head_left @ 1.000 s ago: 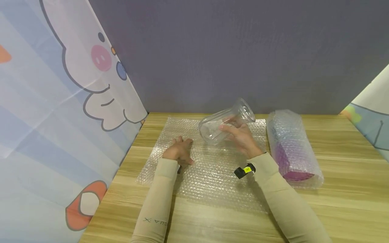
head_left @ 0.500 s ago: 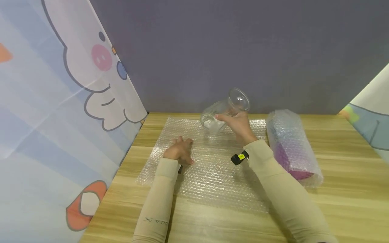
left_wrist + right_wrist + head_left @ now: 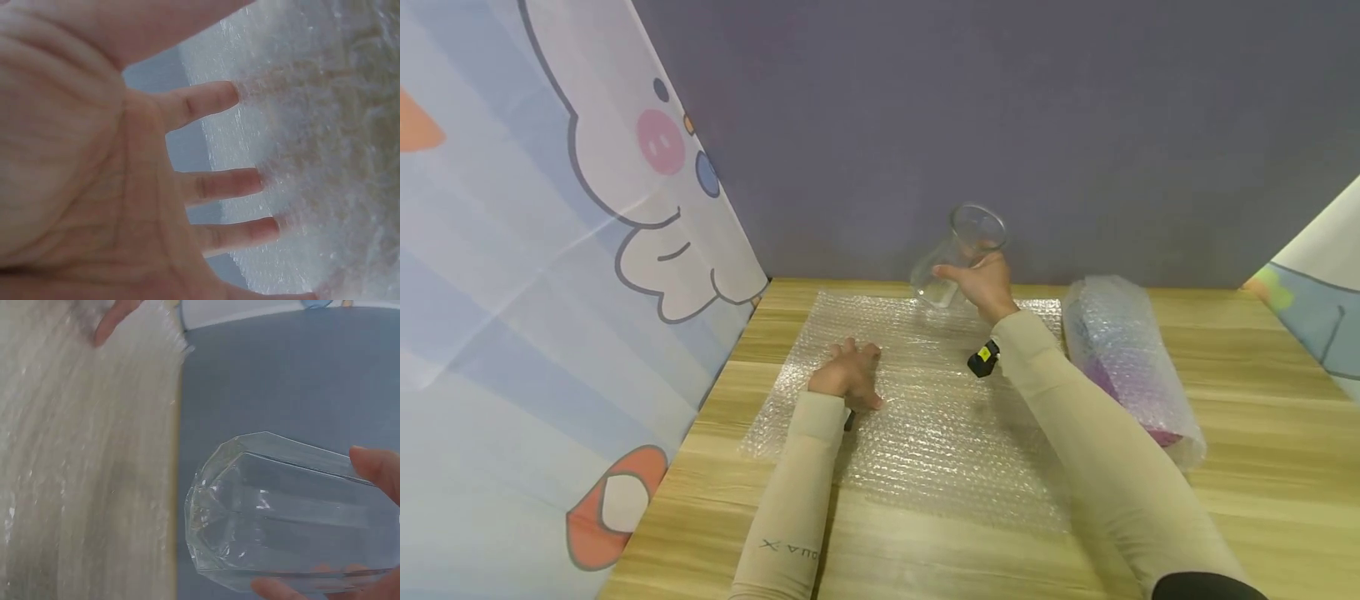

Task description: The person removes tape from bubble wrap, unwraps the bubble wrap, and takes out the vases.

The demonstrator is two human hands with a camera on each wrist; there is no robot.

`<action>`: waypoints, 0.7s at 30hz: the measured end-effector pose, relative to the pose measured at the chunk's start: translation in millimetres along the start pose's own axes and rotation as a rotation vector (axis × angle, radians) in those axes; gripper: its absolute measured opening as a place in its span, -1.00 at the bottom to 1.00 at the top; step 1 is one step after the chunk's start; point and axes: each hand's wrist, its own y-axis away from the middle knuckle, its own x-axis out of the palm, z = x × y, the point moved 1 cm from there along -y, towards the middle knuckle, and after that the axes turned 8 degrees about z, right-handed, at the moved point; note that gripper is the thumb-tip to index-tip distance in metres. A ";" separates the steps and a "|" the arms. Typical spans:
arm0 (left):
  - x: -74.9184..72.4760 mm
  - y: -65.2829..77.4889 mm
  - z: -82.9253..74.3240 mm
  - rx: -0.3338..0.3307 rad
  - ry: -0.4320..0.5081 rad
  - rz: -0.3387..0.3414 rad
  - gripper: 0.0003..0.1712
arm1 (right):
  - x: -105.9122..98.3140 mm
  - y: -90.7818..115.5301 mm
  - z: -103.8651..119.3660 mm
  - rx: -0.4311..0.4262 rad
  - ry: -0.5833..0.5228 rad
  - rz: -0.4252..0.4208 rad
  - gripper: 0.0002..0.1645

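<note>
A clear glass vase [image 3: 934,275] with a round flared mouth and a faceted base is held by my right hand [image 3: 985,283]. Thumb and fingers wrap its sides in the right wrist view, where the base of the vase [image 3: 269,512] faces the bubble wrap. It is tilted, mouth up and to the right, above the far edge of the sheet. My left hand [image 3: 850,377] lies with fingers spread on the flat bubble wrap sheet [image 3: 925,450]. In the left wrist view the fingertips [image 3: 250,180] press on the bubble wrap.
Right of the sheet lies a bubble-wrapped bundle [image 3: 1120,350], purple showing through, partly behind my right sleeve. A grey wall panel [image 3: 1000,108] rises at the back of the wooden table [image 3: 1262,417]. A cartoon-printed cloth [image 3: 497,333] hangs at the left.
My right hand has lifted the vase up and away toward the back wall, and the vase has turned more upright. The left hand stays on the bubble wrap.
</note>
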 end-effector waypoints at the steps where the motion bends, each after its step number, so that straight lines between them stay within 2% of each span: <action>1: 0.5 -0.1 0.3 -0.002 0.004 0.001 0.22 | 0.4 -2.3 -2.3 0.001 -0.003 -0.001 -0.12; 8: 2.6 -2.2 0.7 -0.009 -0.026 -0.023 0.18 | 2.1 -17.4 -21.5 0.003 -0.048 -0.056 0.02; 15: 1.3 -1.2 -1.1 -0.007 -0.039 -0.035 0.17 | 3.5 -27.3 -33.2 0.012 0.013 -0.108 -0.05; 21: 2.0 -1.6 -0.3 -0.009 -0.009 -0.035 0.18 | 5.8 -30.3 -42.5 0.010 0.086 -0.111 0.00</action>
